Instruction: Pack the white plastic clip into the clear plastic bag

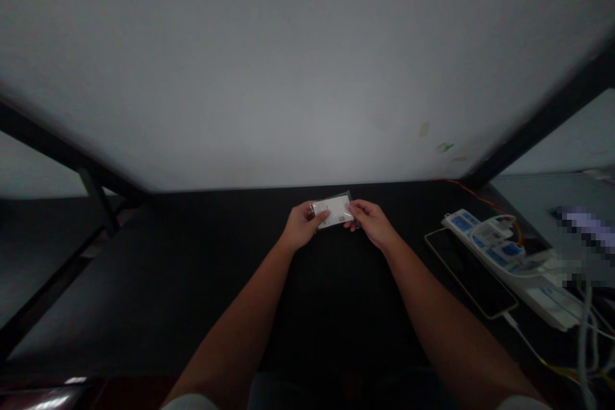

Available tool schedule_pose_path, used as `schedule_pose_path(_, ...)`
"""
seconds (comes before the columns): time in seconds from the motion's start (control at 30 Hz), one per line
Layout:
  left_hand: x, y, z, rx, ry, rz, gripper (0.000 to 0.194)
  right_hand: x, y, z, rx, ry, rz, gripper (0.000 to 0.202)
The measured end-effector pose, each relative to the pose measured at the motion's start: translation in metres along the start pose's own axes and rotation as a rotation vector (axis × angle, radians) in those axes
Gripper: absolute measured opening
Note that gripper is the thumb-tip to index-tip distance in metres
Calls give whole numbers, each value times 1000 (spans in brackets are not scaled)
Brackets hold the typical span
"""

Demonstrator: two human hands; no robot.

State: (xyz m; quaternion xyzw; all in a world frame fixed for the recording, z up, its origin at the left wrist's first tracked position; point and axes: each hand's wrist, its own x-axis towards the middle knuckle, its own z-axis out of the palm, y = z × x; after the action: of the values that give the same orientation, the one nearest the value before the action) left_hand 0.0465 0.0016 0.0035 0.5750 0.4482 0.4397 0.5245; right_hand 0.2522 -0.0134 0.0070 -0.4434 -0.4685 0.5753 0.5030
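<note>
Pale grey wall point(288, 64), largest area in view, above a wide black tabletop point(192, 269). Next in size, two bare forearms point(252, 295), reaching in from the near edge and converging toward the middle. Off to the right, well apart from the packet, a white-and-blue power strip point(462, 223) holding plugs point(502, 225); just beside it, a dark-screened phone point(471, 272) with a pale cable point(524, 338) attached. At the centre, left hand point(298, 229) and right hand point(377, 225), turned toward each other, about equally near. Between them, over the far part of the tabletop, a small, shiny, clear-wrapped white packet point(335, 207); impossible to tell whether lifted or resting. Runs lengthwise from hand to hand, right end angled slightly farther away. Lies directly inward from both sets of fingers and touches both: rightward of the left ones, leftward of the right ones. Gripped at the left end, with the left thumb point(323, 218) across the upper face; pinched at the right edge by right thumb and forefinger, other fingertips showing just below. Smallest, a dark printed square point(341, 218) near the packet's right end.
</note>
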Motion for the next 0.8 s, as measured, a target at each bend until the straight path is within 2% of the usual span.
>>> schedule_pose_path(0.1,0,-1,1,12,-10,9,49,1,1,-1,-17,-5,-6,44)
schedule_pose_path(0.2,0,-2,1,63,16,92,41,3,4,-2,-91,13,-44,43)
schedule_pose_path(0.33,0,2,-2,362,171,279,25,5,4,-5,-435,200,-339,31)
schedule_pose_path(0.4,0,3,-5,480,181,371,23,5,5,-7,-637,246,-437,25)
schedule_pose_path(0.53,3,-5,-9,605,108,480,29,6,10,-13,-865,129,-426,33)
schedule_pose_path(0.67,6,-18,-12,722,68,435,32,8,17,-15,-1016,38,-411,46)
schedule_pose_path(0.8,5,-22,-13,754,58,453,33,6,19,-16,-1050,21,-392,51)
